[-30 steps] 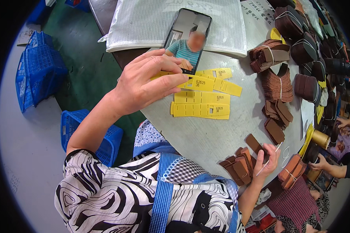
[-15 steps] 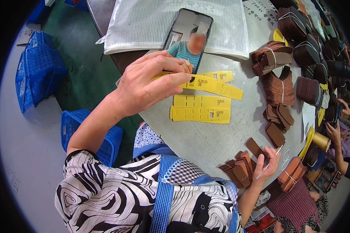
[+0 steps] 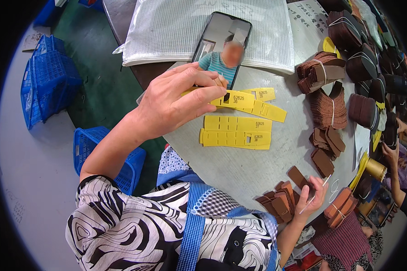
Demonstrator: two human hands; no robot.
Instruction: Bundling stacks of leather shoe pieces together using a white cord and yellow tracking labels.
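Observation:
My left hand [image 3: 181, 97] is closed, thumb and fingers pinching a yellow template strip [image 3: 242, 100] with slots cut in it. Its end lies over another yellow strip. Below it on the table, more yellow strips [image 3: 235, 131] are stacked loosely. At the lower right, my right hand [image 3: 312, 196] curls around a thin pale stick [image 3: 314, 195], which points up and to the right. Next to those fingers are a dark brown leather strip [image 3: 297, 176] and a fanned pile of brown leather strips [image 3: 278, 203].
A phone [image 3: 237, 29] showing a person leans on a white mesh pouch [image 3: 167, 40]. Banded brown leather bundles [image 3: 325, 108] line the right side, near a gold thread spool [image 3: 375, 168]. Blue baskets [image 3: 54, 86] stand at left. Another person's hand [image 3: 391, 153] is at far right.
The view has shifted a little, so most things sit slightly lower and to the right. Both hands keep their holds, with hardly any movement.

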